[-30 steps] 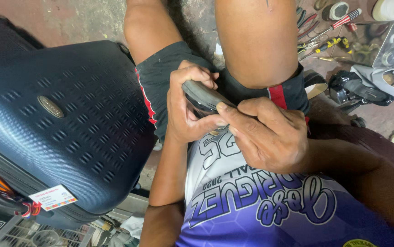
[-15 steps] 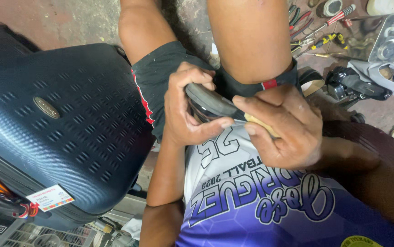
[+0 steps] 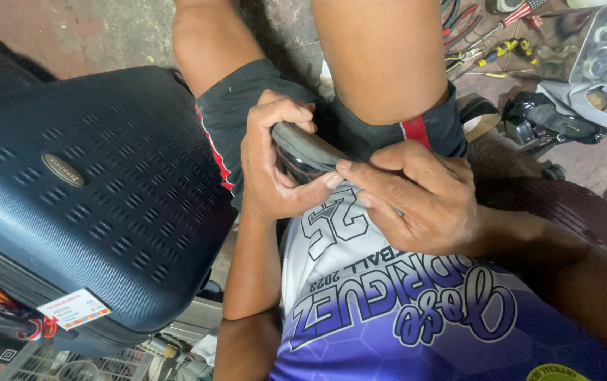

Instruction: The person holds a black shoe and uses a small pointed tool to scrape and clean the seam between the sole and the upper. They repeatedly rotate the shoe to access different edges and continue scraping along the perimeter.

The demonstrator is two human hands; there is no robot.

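**Head view: both hands on a dark curved part, beside the blue suitcase**

Head view, looking down over a lap. Just right of the blue hard-shell suitcase (image 3: pixel 85 204), a dark, curved, glossy part (image 3: pixel 303 152), held between two hands above black shorts (image 3: pixel 247 106) with red side stripes. Left hand (image 3: pixel 272 166), nearer the suitcase, curled tight around the part's near end, fingers (image 3: pixel 286 116) hooked over the top edge, thumb pressed below. Right hand (image 3: pixel 423 201), farther from the suitcase, closed partway, thumb and forefinger pinching the part's lower right edge; remaining fingers bent loosely over a purple-and-white jersey (image 3: pixel 402 310). Part tilted, upper end toward the left fingers, lower end under the right thumb.

Well right of the suitcase, beyond the knees, screwdrivers and pliers (image 3: pixel 483 42) scattered on a grimy concrete floor (image 3: pixel 64 32). Farther right again, a grey moulded housing (image 3: pixel 585 106) and a black mechanical assembly (image 3: pixel 536 123). On the suitcase's lower corner, a white sticker (image 3: pixel 74 308).
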